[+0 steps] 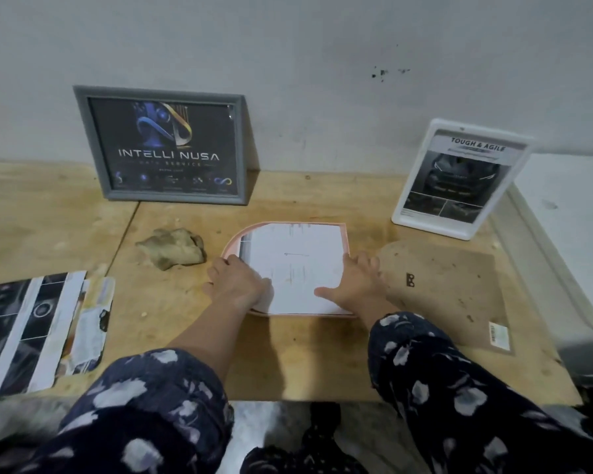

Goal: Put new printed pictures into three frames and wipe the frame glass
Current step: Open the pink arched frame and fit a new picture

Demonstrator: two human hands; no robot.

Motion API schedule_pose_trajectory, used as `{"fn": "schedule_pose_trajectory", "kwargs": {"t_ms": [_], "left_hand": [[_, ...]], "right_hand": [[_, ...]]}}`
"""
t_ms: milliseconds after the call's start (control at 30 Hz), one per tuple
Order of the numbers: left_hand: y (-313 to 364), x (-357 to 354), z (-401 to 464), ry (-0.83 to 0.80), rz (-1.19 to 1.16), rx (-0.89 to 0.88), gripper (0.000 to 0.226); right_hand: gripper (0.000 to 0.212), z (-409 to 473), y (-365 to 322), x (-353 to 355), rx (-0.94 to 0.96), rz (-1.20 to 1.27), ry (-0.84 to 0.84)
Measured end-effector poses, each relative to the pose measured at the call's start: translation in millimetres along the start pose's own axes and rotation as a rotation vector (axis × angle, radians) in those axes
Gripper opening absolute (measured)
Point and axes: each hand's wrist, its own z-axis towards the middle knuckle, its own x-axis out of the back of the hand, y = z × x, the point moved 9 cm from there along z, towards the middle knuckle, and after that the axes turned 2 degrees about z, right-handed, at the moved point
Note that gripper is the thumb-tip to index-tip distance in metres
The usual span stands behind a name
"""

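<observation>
Mid-desk [288, 364], a white printed sheet [295, 265] lies face-down in the pink frame [231, 241]. Left hand [235, 280] and right hand [353, 278] press it flat, fingers spread, neither grip closed on anything. The paper looks light, floppy and easily creased; best handled by its edges.

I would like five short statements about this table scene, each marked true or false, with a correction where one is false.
1. The grey frame stands upright against the wall. True.
2. The pink frame stands against the wall. False: it lies flat on the table, with the white sheet on it.
3. Both hands rest on the white sheet, left hand and right hand. True.
4. The crumpled cloth lies right of the pink frame. False: it lies to its left.
5. The brown backing board lies flat, right of the pink frame. True.
</observation>
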Motion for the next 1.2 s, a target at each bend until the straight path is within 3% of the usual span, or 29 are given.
{"fn": "schedule_pose_trajectory", "kwargs": {"t_ms": [167, 300, 433, 533, 633, 733, 800, 1067, 1200], "left_hand": [[-9.0, 2.4, 5.8, 0.0, -0.176, 0.014, 0.073], [-11.8, 11.2, 10.2, 0.136, -0.377, -0.072, 0.042], [-0.4, 14.8, 7.1, 0.098, -0.675, -0.275, 0.025], [-7.7, 26.8, 2.9, 0.119, -0.833, -0.229, 0.019], [-20.7, 40.4, 0.3, 0.136, -1.02, -0.129, 0.022], [-41.3, 55.3, 0.0, 0.169, -1.074, -0.075, 0.024], [-56.7, 63.5, 2.4, 0.185, -1.081, -0.045, 0.025], [-135.8, 105.8, 12.2, 0.324, -1.055, 0.048, 0.037], [-199.2, 128.7, 14.1, 0.417, -1.064, 0.116, 0.046]], "right_hand": [[0.085, 1.4, -1.6, -3.3, -0.045, 0.024, -0.022], [0.085, 0.0, -0.4, -4.0, -0.077, 0.06, -0.003], [0.094, -2.2, 3.3, -3.6, -0.125, 0.144, 0.031], [0.1, -5.7, 4.2, -1.1, -0.177, 0.295, 0.039], [0.084, -7.1, -0.7, 6.5, -0.195, 0.525, 0.063], [0.036, -6.5, -26.2, 23.3, -0.088, 0.812, 0.095], [0.017, -8.6, -46.8, 34.7, -0.038, 0.889, 0.116], [0.01, -5.0, -144.9, 33.9, 0.056, 0.95, 0.036], [0.013, -1.7, -225.1, 13.1, 0.139, 0.947, -0.042]]}}
